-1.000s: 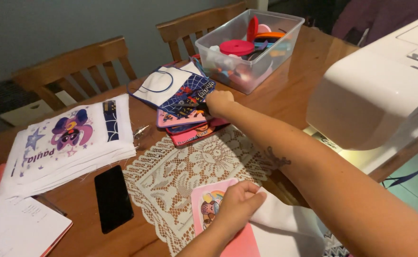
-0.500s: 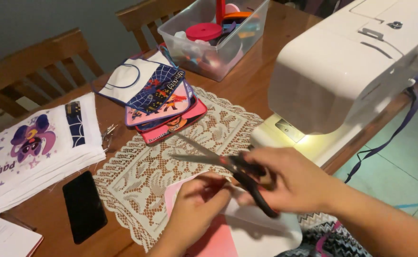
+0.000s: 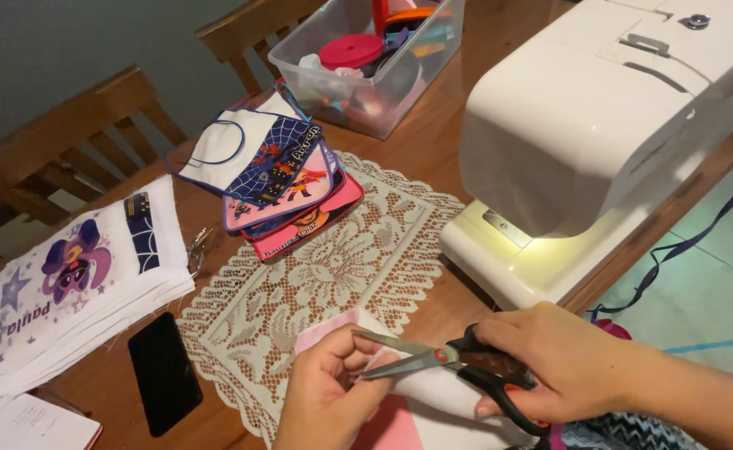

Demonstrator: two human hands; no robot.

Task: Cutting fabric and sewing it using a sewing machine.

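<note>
Right hand grips scissors, blades slightly parted, long axis pointing left toward left hand; left hand pinches pink-and-white fabric at the near table edge; blade tips meet fabric beside left fingers.

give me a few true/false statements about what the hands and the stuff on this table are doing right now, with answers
1. The right hand holds black-handled scissors. True.
2. The left hand holds the black phone. False: it grips pink and white fabric; the phone lies apart on the table.
3. The scissor blades are open. True.
4. The clear plastic box sits on the lace doily. False: it stands on the wooden table beyond the doily.
5. The sewing machine is white. True.
</note>
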